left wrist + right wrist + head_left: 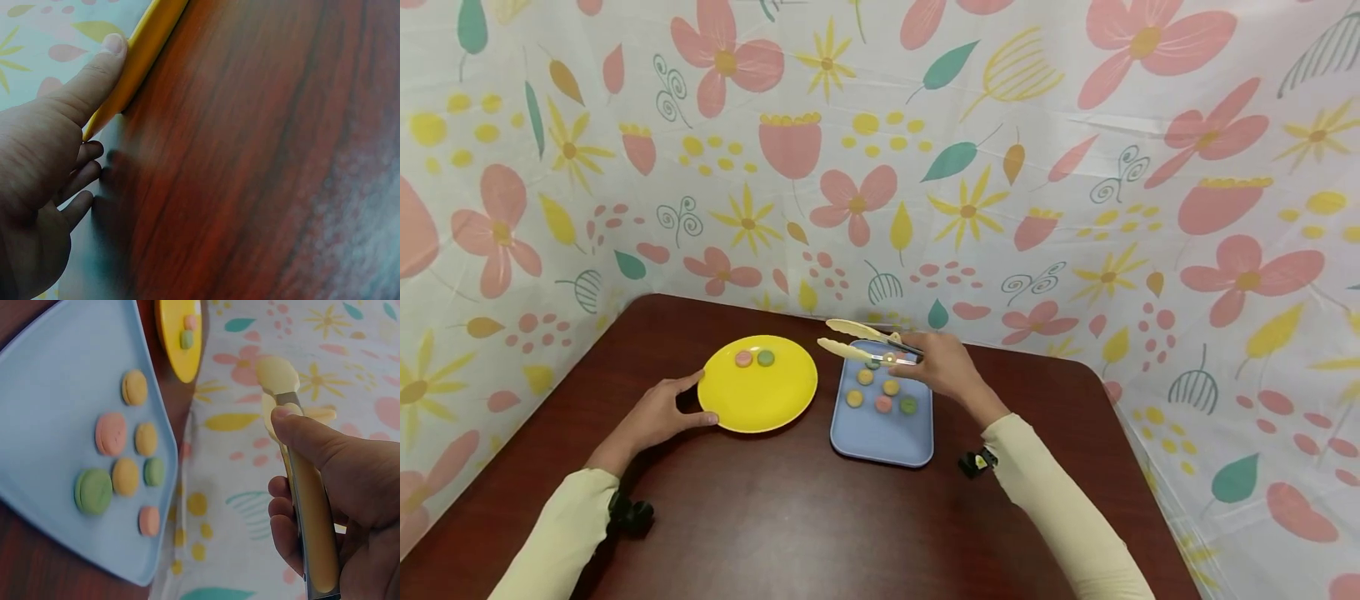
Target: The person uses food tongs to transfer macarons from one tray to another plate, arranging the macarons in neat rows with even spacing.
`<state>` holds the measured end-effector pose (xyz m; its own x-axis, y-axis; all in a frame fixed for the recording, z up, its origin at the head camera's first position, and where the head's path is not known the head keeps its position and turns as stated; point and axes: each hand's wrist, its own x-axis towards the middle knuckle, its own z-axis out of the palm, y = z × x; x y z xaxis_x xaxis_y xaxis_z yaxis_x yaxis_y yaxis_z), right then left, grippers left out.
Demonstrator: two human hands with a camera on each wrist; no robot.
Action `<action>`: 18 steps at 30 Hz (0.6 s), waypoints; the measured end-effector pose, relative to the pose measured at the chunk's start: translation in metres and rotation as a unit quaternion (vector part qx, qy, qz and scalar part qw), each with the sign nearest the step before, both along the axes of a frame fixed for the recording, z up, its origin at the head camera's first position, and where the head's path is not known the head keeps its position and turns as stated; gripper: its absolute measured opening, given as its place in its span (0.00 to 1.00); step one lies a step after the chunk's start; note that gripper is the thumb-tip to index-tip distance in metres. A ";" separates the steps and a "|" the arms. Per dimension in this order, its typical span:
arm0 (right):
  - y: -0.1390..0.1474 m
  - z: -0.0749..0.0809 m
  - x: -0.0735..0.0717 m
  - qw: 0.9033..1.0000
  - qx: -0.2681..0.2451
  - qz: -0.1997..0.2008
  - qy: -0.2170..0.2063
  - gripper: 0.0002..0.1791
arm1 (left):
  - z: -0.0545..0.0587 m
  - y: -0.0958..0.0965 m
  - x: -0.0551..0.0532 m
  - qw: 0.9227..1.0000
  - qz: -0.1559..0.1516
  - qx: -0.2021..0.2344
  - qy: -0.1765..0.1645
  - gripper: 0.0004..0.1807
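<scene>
My left hand (655,414) holds the near-left edge of a round yellow plate (760,400), its thumb (94,81) against the rim and the other fingers farther around the edge. A pink macaron (743,358) and a green macaron (765,357) lie near the plate's far side. My right hand (946,364) grips tongs (850,329) with cream-coloured tips. The tong tips are spread apart, point left and have nothing between them. Over the far end of a blue tray (880,440), the tongs and hand partly hide it. Several yellow, pink and green macarons (111,433) lie on this tray.
Plate and tray stand side by side on a dark brown wooden table (760,517), with a gap between them. A flower-patterned cloth (865,167) hangs close behind the table's far edge and along its sides. Black wrist cameras (631,515) sit on both sleeves.
</scene>
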<state>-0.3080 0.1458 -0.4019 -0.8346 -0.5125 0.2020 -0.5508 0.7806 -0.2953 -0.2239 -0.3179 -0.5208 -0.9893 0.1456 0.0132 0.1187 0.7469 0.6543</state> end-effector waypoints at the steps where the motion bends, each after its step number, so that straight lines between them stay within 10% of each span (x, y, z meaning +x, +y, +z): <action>1: 0.004 0.001 0.002 1.000 -0.003 0.001 0.001 0.34 | 0.000 0.000 0.000 1.000 -0.001 0.002 0.000 0.61; 18: 0.065 0.010 0.035 0.999 -0.006 -0.049 0.017 0.30 | 0.001 0.000 0.002 1.000 0.006 0.003 -0.002 0.61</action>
